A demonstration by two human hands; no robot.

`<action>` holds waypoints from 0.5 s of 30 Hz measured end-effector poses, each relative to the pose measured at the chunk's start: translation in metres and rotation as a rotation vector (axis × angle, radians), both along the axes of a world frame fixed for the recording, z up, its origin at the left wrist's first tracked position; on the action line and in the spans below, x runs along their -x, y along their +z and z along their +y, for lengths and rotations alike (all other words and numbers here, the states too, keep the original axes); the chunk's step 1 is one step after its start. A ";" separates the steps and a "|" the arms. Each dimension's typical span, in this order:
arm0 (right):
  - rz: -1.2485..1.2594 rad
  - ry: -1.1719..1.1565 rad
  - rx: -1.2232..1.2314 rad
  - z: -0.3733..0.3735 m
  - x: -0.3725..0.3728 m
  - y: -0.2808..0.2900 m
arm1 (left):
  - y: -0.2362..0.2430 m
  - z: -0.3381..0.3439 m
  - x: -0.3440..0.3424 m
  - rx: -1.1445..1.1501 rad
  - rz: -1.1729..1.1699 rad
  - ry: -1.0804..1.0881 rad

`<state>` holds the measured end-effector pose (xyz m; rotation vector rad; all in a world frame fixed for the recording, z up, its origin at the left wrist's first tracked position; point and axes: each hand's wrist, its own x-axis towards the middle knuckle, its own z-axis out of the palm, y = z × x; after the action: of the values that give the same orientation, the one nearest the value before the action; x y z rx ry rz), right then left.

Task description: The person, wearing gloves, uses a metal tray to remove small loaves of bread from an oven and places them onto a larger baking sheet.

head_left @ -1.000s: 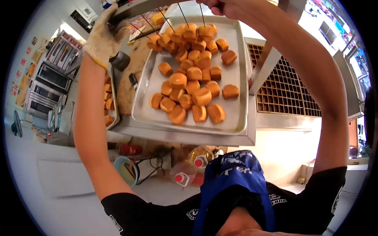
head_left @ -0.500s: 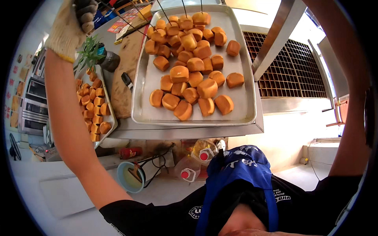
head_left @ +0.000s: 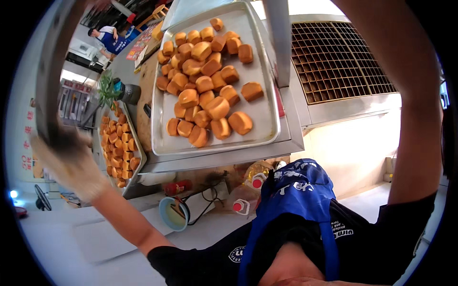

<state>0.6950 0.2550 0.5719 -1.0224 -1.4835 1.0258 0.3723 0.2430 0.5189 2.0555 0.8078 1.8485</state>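
The gloved left hand [head_left: 71, 164] has swung down from the top of the view to the left edge, now closed around a dark metal frame [head_left: 52, 86], well clear of the tray [head_left: 267, 114]. The golden buns [head_left: 207, 90] still lie heaped there on the steel table [head_left: 224, 157], untouched. The right hand is out of view overhead, so its grip can't be told.

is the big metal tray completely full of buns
No, the buns crowd the left and middle of the tray, leaving its right side and near edge bare.
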 end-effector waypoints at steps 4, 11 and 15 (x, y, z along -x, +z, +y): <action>0.071 0.209 -0.086 -0.058 -0.002 -0.045 | -0.082 -0.130 -0.028 -0.961 0.903 1.064; 0.396 0.176 -0.352 -0.181 -0.050 -0.191 | -0.245 -0.290 -0.063 -0.252 0.247 0.748; 0.393 0.181 -0.403 -0.217 -0.077 -0.242 | -0.256 -0.336 -0.135 0.134 0.481 0.942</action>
<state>0.7718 0.0381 0.3298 -0.3802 -1.3907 0.9362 0.5070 -0.0935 0.2629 2.2364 2.2566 1.5334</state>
